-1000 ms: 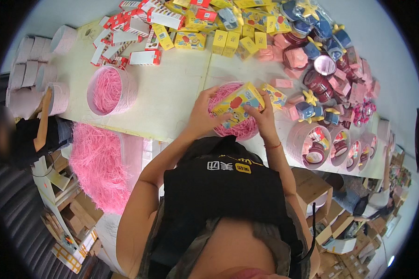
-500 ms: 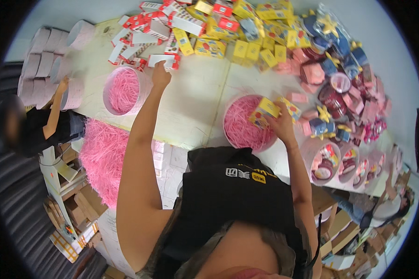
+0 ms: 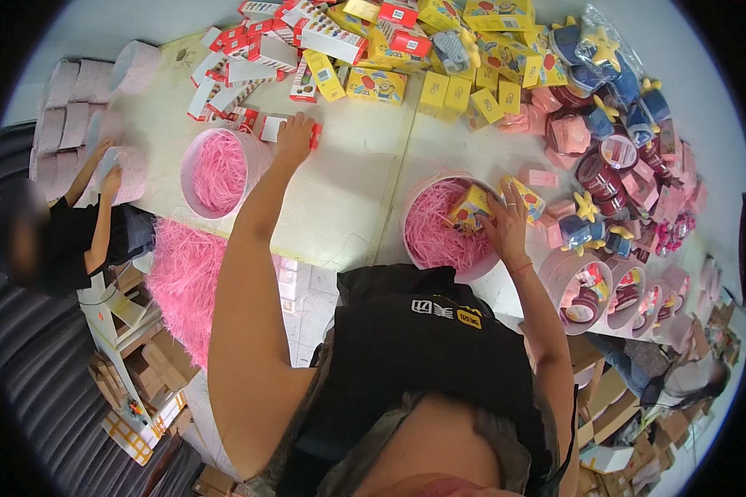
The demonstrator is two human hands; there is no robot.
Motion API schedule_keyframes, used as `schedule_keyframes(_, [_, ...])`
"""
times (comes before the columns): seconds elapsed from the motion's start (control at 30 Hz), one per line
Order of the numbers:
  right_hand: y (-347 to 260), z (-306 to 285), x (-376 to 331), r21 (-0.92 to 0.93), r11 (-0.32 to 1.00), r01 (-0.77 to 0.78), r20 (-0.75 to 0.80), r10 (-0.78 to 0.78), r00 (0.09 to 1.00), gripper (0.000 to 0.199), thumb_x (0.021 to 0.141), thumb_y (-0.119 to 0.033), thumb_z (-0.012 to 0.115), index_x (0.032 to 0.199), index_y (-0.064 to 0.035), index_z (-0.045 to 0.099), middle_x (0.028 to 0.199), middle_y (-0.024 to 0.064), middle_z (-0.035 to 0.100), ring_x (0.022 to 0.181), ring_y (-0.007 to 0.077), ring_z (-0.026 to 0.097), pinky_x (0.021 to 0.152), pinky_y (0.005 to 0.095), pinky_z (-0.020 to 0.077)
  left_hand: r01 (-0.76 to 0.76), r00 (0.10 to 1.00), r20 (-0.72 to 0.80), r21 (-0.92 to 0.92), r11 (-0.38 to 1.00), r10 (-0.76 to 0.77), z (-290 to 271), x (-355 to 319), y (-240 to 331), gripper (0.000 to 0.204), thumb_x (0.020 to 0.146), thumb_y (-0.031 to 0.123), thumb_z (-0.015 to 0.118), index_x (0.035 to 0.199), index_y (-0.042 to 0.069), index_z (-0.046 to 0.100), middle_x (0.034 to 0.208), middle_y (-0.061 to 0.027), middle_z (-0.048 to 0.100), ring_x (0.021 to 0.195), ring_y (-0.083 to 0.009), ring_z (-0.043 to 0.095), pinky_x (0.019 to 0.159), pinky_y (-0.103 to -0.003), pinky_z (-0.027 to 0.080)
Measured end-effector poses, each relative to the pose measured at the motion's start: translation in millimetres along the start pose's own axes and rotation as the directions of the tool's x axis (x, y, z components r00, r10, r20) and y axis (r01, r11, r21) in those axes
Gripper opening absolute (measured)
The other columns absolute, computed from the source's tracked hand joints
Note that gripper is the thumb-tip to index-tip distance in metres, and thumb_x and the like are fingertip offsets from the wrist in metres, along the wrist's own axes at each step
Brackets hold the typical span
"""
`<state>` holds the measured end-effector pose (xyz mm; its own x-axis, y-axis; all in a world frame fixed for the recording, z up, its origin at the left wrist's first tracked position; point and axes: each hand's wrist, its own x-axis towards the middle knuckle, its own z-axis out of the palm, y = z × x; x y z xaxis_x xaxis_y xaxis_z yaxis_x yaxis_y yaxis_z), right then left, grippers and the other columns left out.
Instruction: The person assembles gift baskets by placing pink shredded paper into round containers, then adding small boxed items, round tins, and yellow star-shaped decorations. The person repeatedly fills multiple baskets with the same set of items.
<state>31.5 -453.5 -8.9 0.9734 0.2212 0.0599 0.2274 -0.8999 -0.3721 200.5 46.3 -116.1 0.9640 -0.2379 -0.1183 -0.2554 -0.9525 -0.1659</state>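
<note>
Over the bench (image 3: 348, 190), the left hand (image 3: 294, 137) is closed on a red-and-white box (image 3: 275, 128) beside one pink tub (image 3: 217, 172); the right hand (image 3: 506, 222) clamps a yellow box (image 3: 471, 207) in another tub (image 3: 441, 230). Best seated flat in the shred.

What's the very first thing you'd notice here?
The bright pink paper shreds: they fill two round pink boxes on the white table. The right hand presses a yellow box into one, and the left hand reaches a small red-and-white box farther back.
</note>
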Motion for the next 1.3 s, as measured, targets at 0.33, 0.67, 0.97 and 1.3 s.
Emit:
schedule_keyframes(0.33, [-87,-41,5,0.715,0.697,-0.049,-0.039,0.11,0.993,0.046,0.087,-0.018,0.072,0.127,-0.0028,0.057,0.133,0.0164,0.053,0.125,0.0285,0.048,0.105,0.0403,0.0389,0.21,0.933,0.003,-0.815,-0.54,0.359,-190,-112,64,0.097,0.063,0.034,0.091,0.141,0.0,0.043,0.133,-0.0095,0.057,0.124,-0.0206,0.055,0.106,-0.038,0.041])
schedule_keyframes(0.67, [-114,-40,-27,0.953,0.033,-0.301,0.302,-0.021,0.953,0.048,0.087,-0.001,0.069,0.131,-0.0009,0.05,0.115,0.0042,0.061,0.106,0.0106,0.058,0.089,0.0281,0.0492,0.294,0.836,0.057,-0.887,-0.357,0.546,-235,-96,165,0.085,0.068,0.025,0.086,0.141,0.006,0.048,0.133,-0.0093,0.058,0.124,-0.0203,0.055,0.099,-0.034,0.047])
schedule_keyframes(0.97, [-53,-3,-44,0.313,0.95,-0.013,-0.336,0.123,0.934,0.05,0.079,-0.007,0.07,0.127,-0.0044,0.057,0.127,0.0162,0.056,0.127,0.0387,0.046,0.104,0.0481,0.038,-0.306,0.891,0.047,-0.673,0.673,0.452,-221,-46,238,0.052,0.073,0.017,0.079,0.121,0.014,0.06,0.111,-0.0114,0.067,0.105,-0.0324,0.063,0.087,-0.042,0.051])
schedule_keyframes(1.3, [-17,14,-41,0.133,0.989,-0.066,-0.284,0.102,0.953,0.049,0.077,0.001,0.064,0.124,-0.0102,0.06,0.128,0.0122,0.057,0.124,0.038,0.049,0.103,0.0489,0.0401,-0.336,0.882,-0.078,-0.797,0.503,0.466,-169,-53,248,0.055,0.081,0.006,0.069,0.132,0.014,0.051,0.12,-0.0157,0.059,0.109,-0.0373,0.06,0.092,-0.042,0.05])
